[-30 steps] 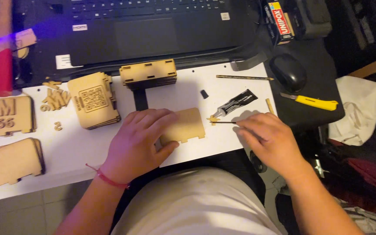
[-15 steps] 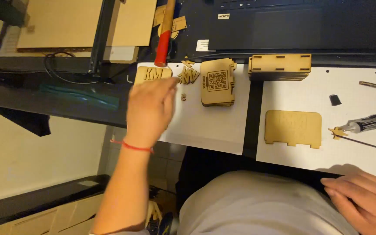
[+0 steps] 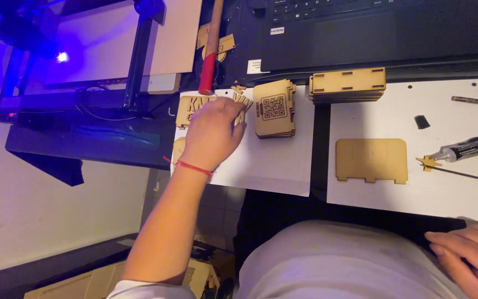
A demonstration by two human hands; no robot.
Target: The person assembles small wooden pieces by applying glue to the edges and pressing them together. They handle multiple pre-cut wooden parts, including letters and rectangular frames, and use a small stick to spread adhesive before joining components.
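Now my left hand (image 3: 212, 134) pinches small tan laser-cut wooden pieces (image 3: 243, 101) beside the stack of engraved plywood panels (image 3: 274, 108); my right hand (image 3: 469, 260) rests loosely open, empty. A careless nudge could topple that stack.

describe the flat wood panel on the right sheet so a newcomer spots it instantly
Start at the laptop along the top, then drop to the white sheet below its right half. The flat wood panel lies alone near that sheet's left edge, left of the glue tube. Unlike the stacked wooden pieces above, it is a single layer with rounded top corners and notched tabs below.
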